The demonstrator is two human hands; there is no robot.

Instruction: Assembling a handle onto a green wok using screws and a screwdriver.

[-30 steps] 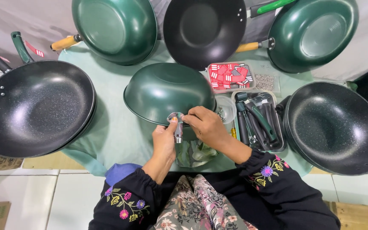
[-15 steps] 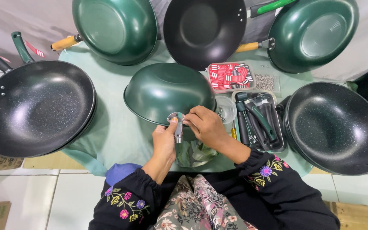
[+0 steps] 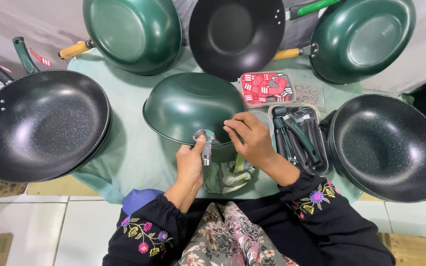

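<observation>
- Step in hand, judged: fitting the metal handle bracket (image 3: 204, 143) to the rim of the upturned green wok (image 3: 191, 109), which sits bottom-up at centre frame on the pale green table cloth (image 3: 134, 157).
- Left hand (image 3: 191, 165): thumb pressed on the bracket plate and fingers closed about its stub, pinning it to the wok's near rim.
- Right hand (image 3: 250, 138): fingertips drawn together at the rim just right of the bracket. Whether they pinch a small fastener cannot be told; nothing shows between them.
- Next move, judged: calls for the bracket holes held square to the rim holes, steady left-hand pressure and fine right-hand fingertip work. The wok rests on its rim only and may rock.
- Tray of handles (image 3: 299, 138), right of centre and just beside the right wrist, holds dark and green handles. Red-patterned box (image 3: 267, 88) lies above it.
- Edges: black wok (image 3: 388, 145) at right and black wok stack (image 3: 38, 123) at left both overhang the table sides. Three more woks line the top of the frame.
- Open room: bare cloth at lower left of the centre wok. The right side is crowded, and the near table edge is close under both forearms.
</observation>
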